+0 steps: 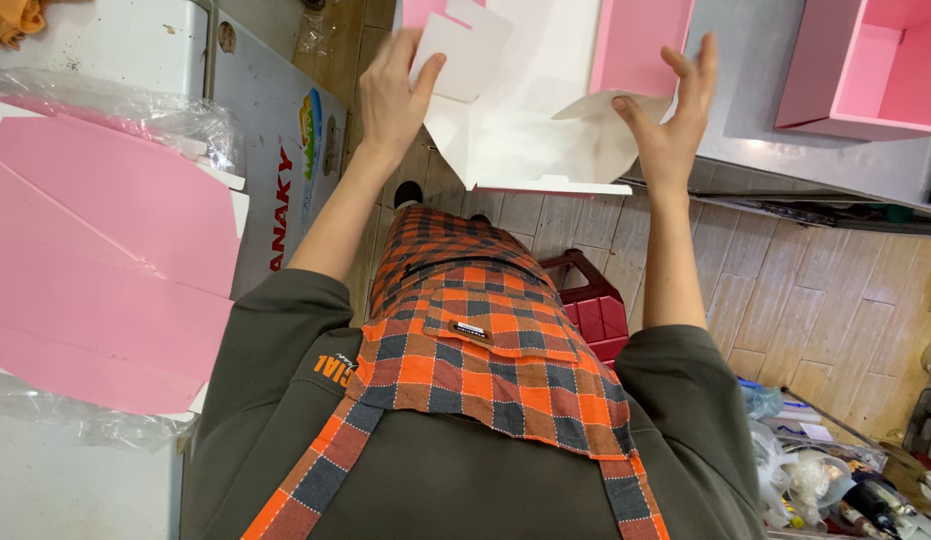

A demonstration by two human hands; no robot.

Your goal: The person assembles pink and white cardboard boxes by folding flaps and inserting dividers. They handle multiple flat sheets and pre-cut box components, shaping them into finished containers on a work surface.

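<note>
A half-folded cardboard box (530,110), white inside and pink outside, is held out in front of me over a grey metal table (755,110). My left hand (393,85) grips a white side flap at the box's left, thumb on the inside. My right hand (673,115) presses a curved white flap at the box's right, fingers spread upward. Below the hands I see my orange-and-grey checked apron (465,340) and olive sleeves.
A stack of flat pink box blanks (105,270) in clear plastic lies on a white chest at the left. A folded pink box (870,65) stands on the table at the upper right. A red plastic stool (590,305) is on the tiled floor; bottles and bags clutter the lower right.
</note>
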